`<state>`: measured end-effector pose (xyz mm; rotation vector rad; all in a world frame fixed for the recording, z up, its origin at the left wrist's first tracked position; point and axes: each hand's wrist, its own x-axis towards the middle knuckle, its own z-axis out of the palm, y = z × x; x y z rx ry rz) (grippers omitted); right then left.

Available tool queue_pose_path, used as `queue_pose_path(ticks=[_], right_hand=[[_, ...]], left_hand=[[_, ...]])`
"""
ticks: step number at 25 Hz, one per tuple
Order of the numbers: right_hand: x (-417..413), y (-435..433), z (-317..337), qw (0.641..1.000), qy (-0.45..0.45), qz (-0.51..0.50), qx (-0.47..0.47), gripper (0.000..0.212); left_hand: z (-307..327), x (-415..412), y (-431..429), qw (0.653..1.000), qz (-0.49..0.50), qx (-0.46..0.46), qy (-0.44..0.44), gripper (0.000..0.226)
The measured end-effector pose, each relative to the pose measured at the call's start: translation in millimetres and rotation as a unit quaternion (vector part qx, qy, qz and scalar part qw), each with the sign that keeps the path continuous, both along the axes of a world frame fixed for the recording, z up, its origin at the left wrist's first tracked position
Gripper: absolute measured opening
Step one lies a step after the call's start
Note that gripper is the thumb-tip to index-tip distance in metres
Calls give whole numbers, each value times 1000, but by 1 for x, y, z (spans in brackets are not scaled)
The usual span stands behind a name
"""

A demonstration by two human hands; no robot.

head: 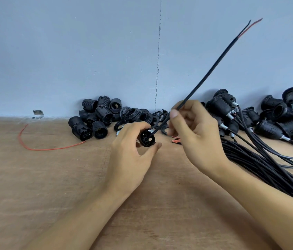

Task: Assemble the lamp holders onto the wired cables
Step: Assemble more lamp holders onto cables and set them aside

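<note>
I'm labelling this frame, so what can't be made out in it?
Head view, lamp holder: far side hidden by the left hand.
Head view, cable: stretch inside the right hand hidden by its fingers.
Head view, cable bundle: cut off by the right edge.

L hand [129,141] & R hand [196,134] bare — forearms [81,213] bare to frame edge, R thumbnail [174,114] short, trimmed.

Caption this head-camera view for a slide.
Left hand holds a lamp holder; right hand pinches the black cable passing through it.
</note>
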<state>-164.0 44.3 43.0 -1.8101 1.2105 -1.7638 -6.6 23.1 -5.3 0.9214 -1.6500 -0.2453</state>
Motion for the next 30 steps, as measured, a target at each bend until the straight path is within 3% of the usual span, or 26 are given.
queue_pose_path(ticks=[3,7,10,13,16,19,22,24,30], right_hand=[[3,3,-3,996,70,29,45,7],[3,4,-2,994,96,18,45,12],[2,3,0,992,120,3,28,15],[1,-1,0,990,140,-7,27,11],[0,-4,-4,990,127,-17,56,13],[-3,-7,-8,983,143,-27,114,22],[-3,-9,-14,960,179,53,207,14],[-4,-10,-19,957,169,98,215,4],[-17,-19,-13,942,184,133,246,4]], left_hand=[[0,-2,1,1000,-8,21,-1,38],[2,-2,4,999,-13,43,2,35],[8,-5,9,992,-77,91,51,33],[13,-10,11,964,-178,169,102,28],[13,-14,9,911,-244,271,195,21],[10,-12,4,880,-235,335,242,18],[7,-8,-5,869,-209,344,288,19],[7,-5,-9,863,-202,344,312,19],[5,-5,-13,855,-183,347,339,16]])
